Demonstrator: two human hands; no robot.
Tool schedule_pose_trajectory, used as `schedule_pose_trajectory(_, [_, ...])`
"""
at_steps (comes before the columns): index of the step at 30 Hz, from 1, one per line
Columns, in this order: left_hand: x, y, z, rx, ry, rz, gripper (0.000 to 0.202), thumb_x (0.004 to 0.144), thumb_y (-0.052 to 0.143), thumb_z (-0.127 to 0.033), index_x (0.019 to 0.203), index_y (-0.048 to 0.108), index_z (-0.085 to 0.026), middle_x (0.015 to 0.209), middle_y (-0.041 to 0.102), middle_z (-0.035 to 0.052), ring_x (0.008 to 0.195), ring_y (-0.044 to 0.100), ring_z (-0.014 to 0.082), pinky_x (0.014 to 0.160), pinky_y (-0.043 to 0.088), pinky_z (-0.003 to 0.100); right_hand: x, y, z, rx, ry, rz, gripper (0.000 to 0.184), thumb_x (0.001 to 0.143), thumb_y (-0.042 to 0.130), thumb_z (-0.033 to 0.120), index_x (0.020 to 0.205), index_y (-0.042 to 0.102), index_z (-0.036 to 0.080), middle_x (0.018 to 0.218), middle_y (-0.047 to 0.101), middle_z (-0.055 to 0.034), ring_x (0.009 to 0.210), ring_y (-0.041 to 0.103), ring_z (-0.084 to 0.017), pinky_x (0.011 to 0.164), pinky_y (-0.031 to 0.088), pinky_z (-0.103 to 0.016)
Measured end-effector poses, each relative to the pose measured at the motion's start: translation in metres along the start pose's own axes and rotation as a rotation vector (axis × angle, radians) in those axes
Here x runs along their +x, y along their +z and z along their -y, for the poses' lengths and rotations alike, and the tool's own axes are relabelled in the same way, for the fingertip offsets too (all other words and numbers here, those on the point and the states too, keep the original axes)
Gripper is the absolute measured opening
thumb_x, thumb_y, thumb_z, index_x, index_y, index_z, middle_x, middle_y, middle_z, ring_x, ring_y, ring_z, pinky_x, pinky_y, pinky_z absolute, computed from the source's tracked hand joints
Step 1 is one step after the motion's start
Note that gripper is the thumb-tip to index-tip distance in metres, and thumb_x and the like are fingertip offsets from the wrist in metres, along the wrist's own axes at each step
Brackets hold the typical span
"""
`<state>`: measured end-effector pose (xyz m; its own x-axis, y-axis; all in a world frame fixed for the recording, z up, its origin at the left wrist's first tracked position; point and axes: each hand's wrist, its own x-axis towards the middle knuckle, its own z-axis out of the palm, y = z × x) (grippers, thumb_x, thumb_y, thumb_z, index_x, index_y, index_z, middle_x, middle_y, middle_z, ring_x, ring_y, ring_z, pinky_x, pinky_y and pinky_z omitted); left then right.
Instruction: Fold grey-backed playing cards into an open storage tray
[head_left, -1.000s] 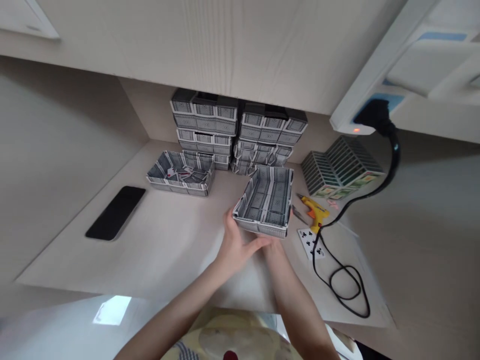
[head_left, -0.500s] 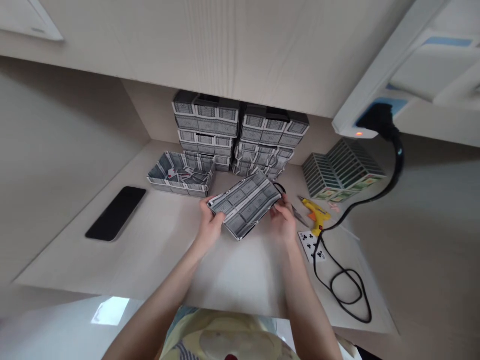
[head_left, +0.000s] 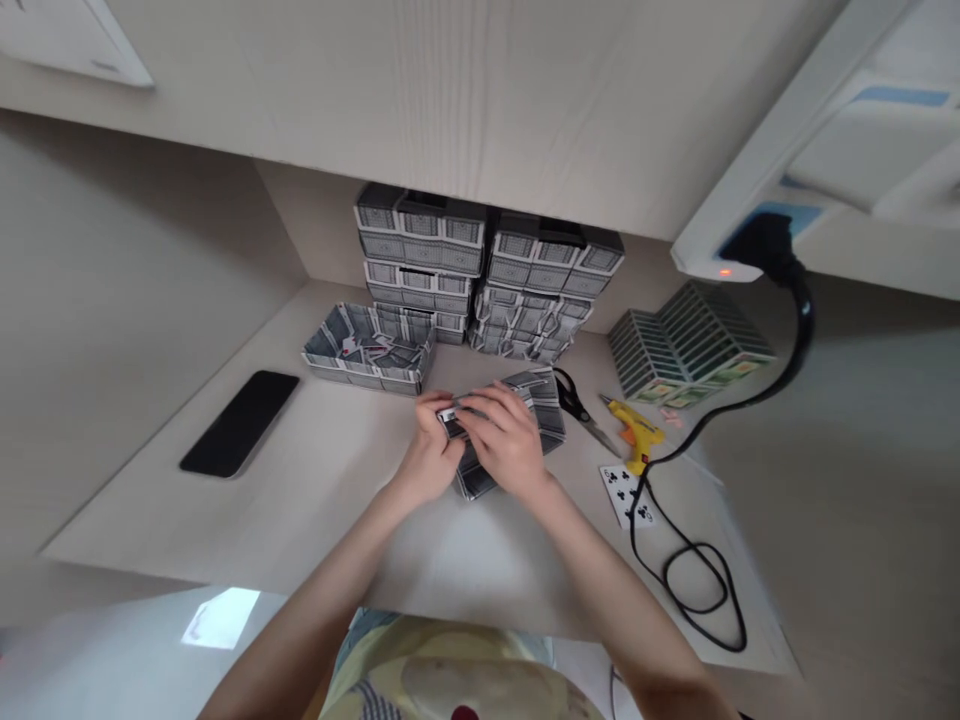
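A box made of grey-backed playing cards point(head_left: 551, 405) is between my hands above the table, its inside partly turned up. My left hand point(head_left: 427, 455) grips its left end, thumb and fingers closed on the wall. Across the box lies my right hand point(head_left: 506, 440), its curled fingers pressed on that same left end beside the left fingertips. Much of the box is hidden under the right hand. Just to its right are black-handled scissors point(head_left: 574, 400), a yellow glue gun point(head_left: 636, 435) and a six of clubs card point(head_left: 621, 495).
An open card box point(head_left: 364, 375) with loose scraps inside stands at back left. Behind it rise stacked card boxes point(head_left: 424, 245). A black phone point(head_left: 240, 423) lies at left. Striped card stacks point(head_left: 686, 340) stand at right, near a looped black cable point(head_left: 739, 600). A shelf overhangs the back.
The box has been turned from its flat outer face to show its inside. My right hand has moved left from the right end to the left end, uncovering the scissors.
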<state>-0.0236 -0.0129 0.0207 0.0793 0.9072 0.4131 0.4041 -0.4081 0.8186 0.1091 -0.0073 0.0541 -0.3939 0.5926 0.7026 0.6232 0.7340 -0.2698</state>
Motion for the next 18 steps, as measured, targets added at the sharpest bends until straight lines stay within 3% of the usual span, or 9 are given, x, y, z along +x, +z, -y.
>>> schedule_pose_trajectory(6, [-0.001,0.001,0.001,0.017,0.011,0.051,0.042,0.06,0.039,0.0,0.094,0.024,-0.02,0.111,0.031,0.0106,0.115,0.034,0.0202,0.098,0.033,0.044,-0.006,0.013,-0.008,-0.023,-0.057,0.043,0.027,0.084,0.038,0.011,0.095,0.061,0.022,0.099,0.065,-0.0033,0.097,0.055,-0.016,0.093,0.041,-0.037])
schedule_pose_trajectory(12, [-0.002,0.003,0.003,0.031,0.06,0.095,0.042,0.062,0.04,0.0,0.095,0.023,-0.019,0.114,0.03,0.0134,0.119,0.032,0.0211,0.097,0.034,0.043,-0.006,0.014,-0.006,-0.032,0.009,0.025,0.021,0.085,0.039,0.014,0.088,0.059,0.02,0.093,0.064,-0.0053,0.089,0.054,-0.017,0.079,0.044,-0.033])
schedule_pose_trajectory(18, [-0.001,0.0,-0.003,0.058,0.029,0.107,0.042,0.063,0.037,0.002,0.099,0.027,-0.017,0.124,0.035,0.0165,0.122,0.035,0.0199,0.099,0.033,0.042,0.0,0.008,-0.002,-0.129,0.03,0.171,0.022,0.085,0.04,0.016,0.094,0.059,0.02,0.086,0.062,-0.006,0.083,0.052,-0.018,0.074,0.04,-0.033])
